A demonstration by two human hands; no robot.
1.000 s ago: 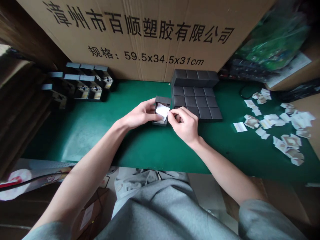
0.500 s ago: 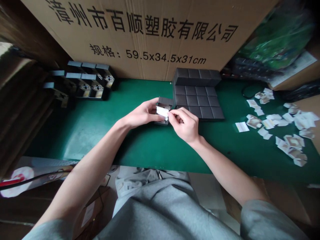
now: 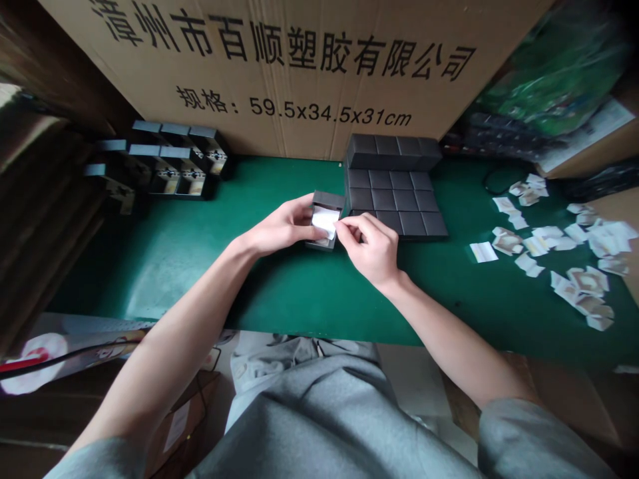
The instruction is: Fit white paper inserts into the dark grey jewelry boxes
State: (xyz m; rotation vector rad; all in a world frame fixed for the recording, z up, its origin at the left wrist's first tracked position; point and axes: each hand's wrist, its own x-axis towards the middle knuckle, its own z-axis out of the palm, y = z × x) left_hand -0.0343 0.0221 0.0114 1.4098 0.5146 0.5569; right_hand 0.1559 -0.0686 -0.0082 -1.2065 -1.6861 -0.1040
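My left hand (image 3: 282, 228) grips a small dark grey open box (image 3: 327, 199) that stands on the green table mat (image 3: 279, 286). My right hand (image 3: 368, 249) pinches a white paper slip (image 3: 323, 219) at the box's opening. Both hands meet at the box, just left of a block of closed dark grey boxes (image 3: 394, 199) laid in rows, with a second layer at the back.
A large cardboard carton (image 3: 299, 66) with printed characters stands behind the mat. Several open dark boxes (image 3: 170, 163) stand at the back left. Several loose white and tan paper slips (image 3: 564, 256) lie scattered at the right. A black cable (image 3: 492, 179) lies near them.
The white slip folded flatter at the box's opening half a second ago and now shows wider again. Both hands stay at the box.
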